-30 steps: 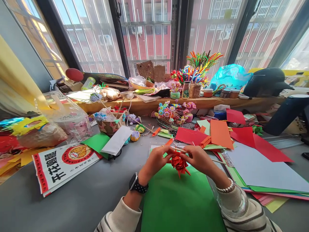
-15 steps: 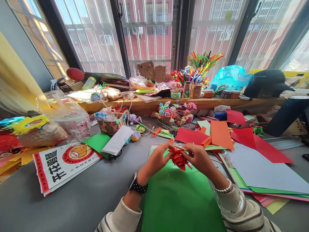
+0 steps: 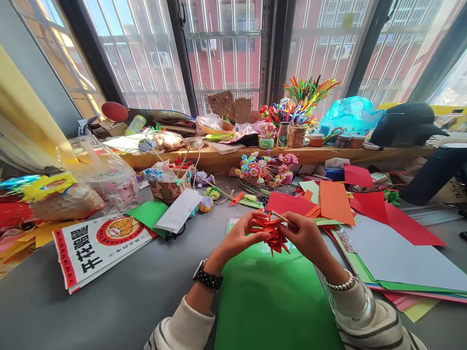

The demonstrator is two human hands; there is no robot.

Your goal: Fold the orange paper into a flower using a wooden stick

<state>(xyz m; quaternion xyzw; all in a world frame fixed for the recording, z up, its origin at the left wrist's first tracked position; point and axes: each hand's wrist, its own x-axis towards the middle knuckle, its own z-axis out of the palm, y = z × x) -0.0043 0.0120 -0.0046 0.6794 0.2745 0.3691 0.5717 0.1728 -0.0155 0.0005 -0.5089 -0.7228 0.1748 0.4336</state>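
Over the green mat (image 3: 277, 301), an orange-red folded paper flower (image 3: 276, 239) with pointed petals is held between both hands. My left hand (image 3: 242, 236) grips its left side, thumb in front and fingers curled behind. My right hand (image 3: 305, 238) pinches a thin wooden stick (image 3: 280, 217) lying against the flower's upper edge; its fingertips are close to the petals. Part of the stick is covered by the right fingers. Just beyond the hands lies a red paper sheet (image 3: 286, 203).
Coloured paper sheets (image 3: 335, 201) and a large pale sheet (image 3: 394, 253) lie on the right. To the left are a printed paper bag (image 3: 105, 248), a white paper strip (image 3: 178, 210) and a basket of paper flowers (image 3: 170, 187). Crocheted flowers (image 3: 259, 170) stand near the crowded windowsill.
The stick has tilted, its left end now higher beside a petal. My left fingers have shifted from the stick's end to the flower's side. The view has moved slightly.
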